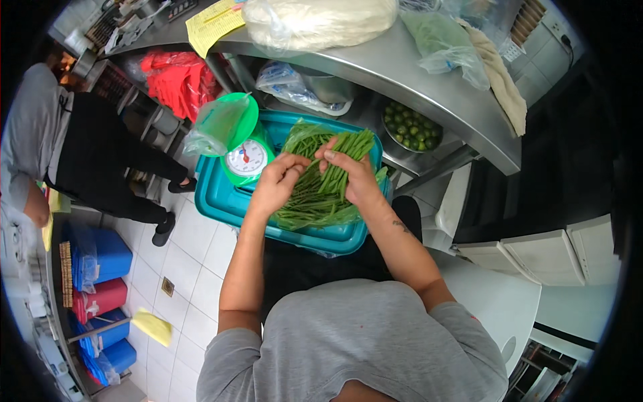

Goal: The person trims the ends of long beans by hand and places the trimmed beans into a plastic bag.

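Note:
Long, thin green beans (309,201) lie heaped in a clear plastic bag on a teal tray-like lid (213,201) in front of me. My right hand (355,175) is closed round a small bunch of beans (351,144), which fans out up and to the right. Close beside it, my left hand (276,182) has its fingers pinched together at the near edge of the bunch. Whatever lies between those fingertips is too small to make out. A bright green dial scale (246,157) stands left of the beans, with a clear bag (218,124) on its pan.
A steel table (402,63) curves across the far side, bearing a large white bag (321,20). Under it sits a bowl of small green round fruit (412,127). Another person (87,147) stands at the left, near stacked blue and red bins (100,298).

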A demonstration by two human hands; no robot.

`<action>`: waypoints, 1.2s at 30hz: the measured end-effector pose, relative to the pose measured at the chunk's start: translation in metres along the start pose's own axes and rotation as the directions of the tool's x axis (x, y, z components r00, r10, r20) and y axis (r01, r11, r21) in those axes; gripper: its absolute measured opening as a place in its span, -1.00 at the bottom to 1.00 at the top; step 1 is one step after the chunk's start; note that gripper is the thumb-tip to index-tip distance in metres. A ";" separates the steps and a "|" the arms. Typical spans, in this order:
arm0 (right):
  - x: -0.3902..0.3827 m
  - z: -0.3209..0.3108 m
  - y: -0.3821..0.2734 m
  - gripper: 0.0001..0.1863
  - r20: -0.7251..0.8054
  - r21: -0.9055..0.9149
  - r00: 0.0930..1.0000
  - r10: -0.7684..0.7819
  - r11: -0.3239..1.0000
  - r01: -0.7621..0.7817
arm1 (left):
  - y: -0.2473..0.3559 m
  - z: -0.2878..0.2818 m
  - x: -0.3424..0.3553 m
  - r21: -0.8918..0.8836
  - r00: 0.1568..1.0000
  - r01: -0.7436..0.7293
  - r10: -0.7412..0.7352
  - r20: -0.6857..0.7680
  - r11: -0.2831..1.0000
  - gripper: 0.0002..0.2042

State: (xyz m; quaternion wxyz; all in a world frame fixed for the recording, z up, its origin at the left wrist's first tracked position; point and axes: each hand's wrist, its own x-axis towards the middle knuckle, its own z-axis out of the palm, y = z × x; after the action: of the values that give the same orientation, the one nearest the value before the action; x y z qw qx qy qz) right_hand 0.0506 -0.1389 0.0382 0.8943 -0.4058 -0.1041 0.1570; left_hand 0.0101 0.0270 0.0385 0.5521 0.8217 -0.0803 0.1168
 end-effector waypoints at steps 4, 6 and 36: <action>-0.001 -0.007 0.001 -0.86 -0.043 0.051 0.999 0.004 0.999 -0.002 | 0.013 0.005 0.001 0.163 0.993 0.035 -0.052 0.103 0.986 -0.95; -0.001 -0.006 0.002 -0.84 0.041 -0.028 0.999 -0.011 1.000 0.012 | 0.007 0.016 0.000 0.200 0.999 0.044 -0.042 -0.015 0.979 -0.95; -0.020 -0.030 -0.008 -0.77 0.019 -0.856 0.990 0.143 0.513 -0.058 | -0.005 0.037 -0.019 0.228 0.982 -0.066 0.104 -0.160 0.971 -0.90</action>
State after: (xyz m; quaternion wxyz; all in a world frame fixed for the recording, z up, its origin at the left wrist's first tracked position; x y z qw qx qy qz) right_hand 0.0428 -0.1727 0.0237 0.5645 -0.7899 -0.1829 0.1548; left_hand -0.0028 -0.0054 0.0158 0.4564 0.8608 -0.0546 0.2186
